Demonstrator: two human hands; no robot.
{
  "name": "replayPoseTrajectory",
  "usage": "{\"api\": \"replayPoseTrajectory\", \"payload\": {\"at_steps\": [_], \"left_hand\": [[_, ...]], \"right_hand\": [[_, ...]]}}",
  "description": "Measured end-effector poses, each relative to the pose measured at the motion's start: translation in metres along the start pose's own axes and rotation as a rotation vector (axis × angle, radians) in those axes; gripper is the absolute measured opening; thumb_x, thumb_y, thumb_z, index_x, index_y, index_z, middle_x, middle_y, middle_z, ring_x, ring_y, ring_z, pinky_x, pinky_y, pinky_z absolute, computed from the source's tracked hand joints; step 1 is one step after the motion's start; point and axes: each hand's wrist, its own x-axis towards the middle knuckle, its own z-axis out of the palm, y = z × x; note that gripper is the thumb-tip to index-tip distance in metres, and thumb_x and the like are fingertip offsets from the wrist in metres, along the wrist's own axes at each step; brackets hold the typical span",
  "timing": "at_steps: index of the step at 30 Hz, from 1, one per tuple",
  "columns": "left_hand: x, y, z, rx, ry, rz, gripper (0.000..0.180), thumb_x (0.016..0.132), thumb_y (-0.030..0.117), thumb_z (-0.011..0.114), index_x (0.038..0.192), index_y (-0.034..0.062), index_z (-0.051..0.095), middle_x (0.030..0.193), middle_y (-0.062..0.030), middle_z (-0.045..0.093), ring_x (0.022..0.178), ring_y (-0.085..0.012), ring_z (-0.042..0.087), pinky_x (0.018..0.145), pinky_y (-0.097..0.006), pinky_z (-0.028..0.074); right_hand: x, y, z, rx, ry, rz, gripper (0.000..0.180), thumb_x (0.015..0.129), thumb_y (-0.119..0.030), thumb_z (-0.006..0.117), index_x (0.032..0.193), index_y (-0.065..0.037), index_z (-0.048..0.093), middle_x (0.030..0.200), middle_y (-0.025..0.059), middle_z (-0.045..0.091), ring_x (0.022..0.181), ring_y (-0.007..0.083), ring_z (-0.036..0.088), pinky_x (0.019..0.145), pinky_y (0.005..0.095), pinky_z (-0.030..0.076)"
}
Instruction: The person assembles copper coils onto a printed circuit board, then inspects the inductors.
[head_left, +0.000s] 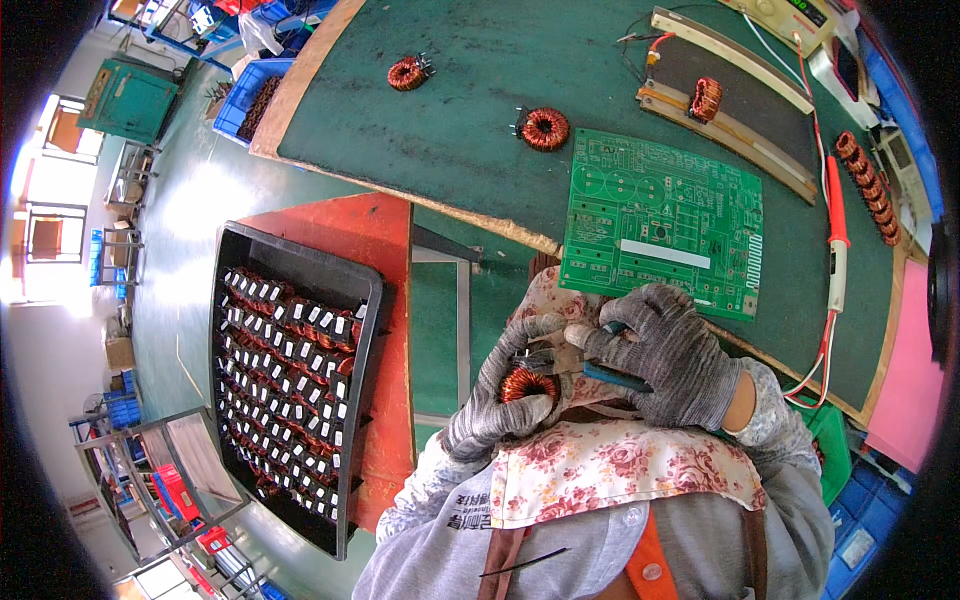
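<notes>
The dark green felt-covered worktop carried a green rectangular printed circuit board. Just below the board's near edge, the grey-gloved left hand clasped a copper-wound toroidal coil, cradled inside its curled fingers. Touching the coil's top, the grey-gloved right hand gripped blue-handled pliers.

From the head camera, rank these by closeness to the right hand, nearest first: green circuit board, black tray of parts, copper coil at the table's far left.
From the right hand:
1. Green circuit board, just above it.
2. Black tray, left on the red stand.
3. Copper coil, far upper left on the mat.
</notes>
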Motion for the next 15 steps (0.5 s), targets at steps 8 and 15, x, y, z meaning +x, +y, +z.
{"api": "replayPoseTrajectory", "payload": {"at_steps": [8, 15], "left_hand": [[0.0, 0.002, 0.005, -0.053, 0.04, -0.051, 0.085, 0.068, 0.021, 0.081, 0.138, 0.0037, 0.037, 0.122, -0.0111, 0.056, 0.1, -0.017, 0.059, 0.078, -0.027, 0.05], [0.003, 0.002, 0.005, -0.155, 0.016, -0.028, 0.088, 0.066, 0.024, 0.082, 0.138, 0.001, 0.036, 0.101, -0.0214, 0.063, 0.064, -0.0192, 0.064, 0.05, -0.025, 0.051]], "right_hand": [[-0.006, 0.004, 0.007, -0.036, -0.062, -0.029, 0.058, 0.069, -0.022, 0.072, 0.126, -0.015, 0.06, 0.092, 0.0089, 0.058, 0.082, 0.0275, 0.055, 0.075, 0.0416, 0.044], [-0.007, 0.002, 0.01, 0.699, -0.138, 0.545, 0.047, 0.077, -0.017, 0.067, 0.123, -0.008, 0.06, 0.096, 0.0144, 0.061, 0.08, 0.0314, 0.06, 0.07, 0.04, 0.049]]}}
